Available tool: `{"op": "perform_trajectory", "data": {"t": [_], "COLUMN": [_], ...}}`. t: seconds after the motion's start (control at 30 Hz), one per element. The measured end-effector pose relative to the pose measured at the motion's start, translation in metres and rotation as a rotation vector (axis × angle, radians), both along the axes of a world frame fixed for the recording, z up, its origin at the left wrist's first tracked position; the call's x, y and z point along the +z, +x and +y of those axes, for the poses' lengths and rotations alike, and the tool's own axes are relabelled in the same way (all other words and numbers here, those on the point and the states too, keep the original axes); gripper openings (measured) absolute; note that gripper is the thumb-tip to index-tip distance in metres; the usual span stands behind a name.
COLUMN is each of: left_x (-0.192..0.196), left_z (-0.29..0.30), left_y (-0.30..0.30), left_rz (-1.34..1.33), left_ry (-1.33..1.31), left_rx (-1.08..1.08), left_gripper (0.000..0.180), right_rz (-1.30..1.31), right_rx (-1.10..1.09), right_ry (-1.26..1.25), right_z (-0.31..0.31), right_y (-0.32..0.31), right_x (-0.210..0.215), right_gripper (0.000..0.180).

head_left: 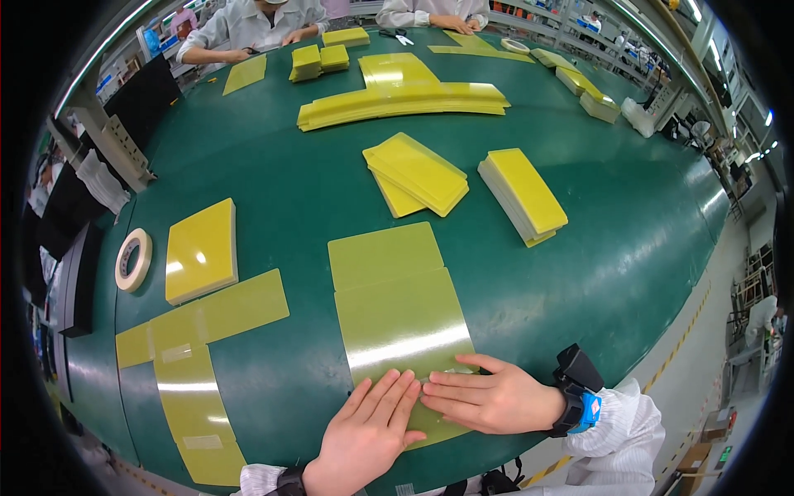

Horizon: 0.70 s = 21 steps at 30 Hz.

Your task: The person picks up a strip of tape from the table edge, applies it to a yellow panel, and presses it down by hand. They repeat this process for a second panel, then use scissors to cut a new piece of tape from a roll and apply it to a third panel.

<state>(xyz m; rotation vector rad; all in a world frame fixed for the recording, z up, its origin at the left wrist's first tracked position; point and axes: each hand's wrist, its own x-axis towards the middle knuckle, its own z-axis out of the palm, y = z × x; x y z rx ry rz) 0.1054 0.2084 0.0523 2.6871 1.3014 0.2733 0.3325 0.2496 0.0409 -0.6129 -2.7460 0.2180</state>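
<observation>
A large translucent yellow sheet (401, 310) lies on the green table in front of me, with a smaller yellow sheet (385, 255) edge to edge at its far end. My left hand (372, 426) lies flat on its near part, fingers stretched out and together. Beside it, my right hand (488, 397) presses flat with straight fingers pointing left, the fingertips of both hands nearly meeting. A shiny bit, seemingly clear tape, shows by the right fingers; most of it is hidden. Neither hand holds anything. To the left lies a T-shaped set of yellow sheets (186, 372) with clear tape strips.
A tape roll (134, 259) and a thick yellow stack (201, 252) are at the left. Beyond my sheet lie loose yellow sheets (418, 174), a narrow stack (523, 194) and a T-shaped pile (401, 103). Two people work across the green table (579, 306); scissors (403, 38) lie between them.
</observation>
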Motion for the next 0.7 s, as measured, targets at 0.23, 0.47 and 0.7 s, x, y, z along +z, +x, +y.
{"op": "perform_trajectory", "data": {"t": [0.23,0.47,0.7], "left_x": [-0.01,0.0,-0.006], "left_z": [0.003,0.004,0.003], "left_y": [-0.009,-0.009,-0.028], "left_rz": [0.013,0.02,0.049], "left_ry": [0.024,0.021,0.082], "left_rx": [-0.042,-0.069,-0.077], "left_gripper": [0.064,0.046,0.035], "right_rz": [0.065,0.137,0.125], "right_rx": [-0.028,-0.05,0.041], "right_ry": [-0.018,0.217,0.102], "right_z": [0.003,0.003,0.009], "right_y": [0.009,0.009,0.007], "right_x": [-0.001,-0.003,-0.006], "right_gripper": [0.034,0.023,0.021]}}
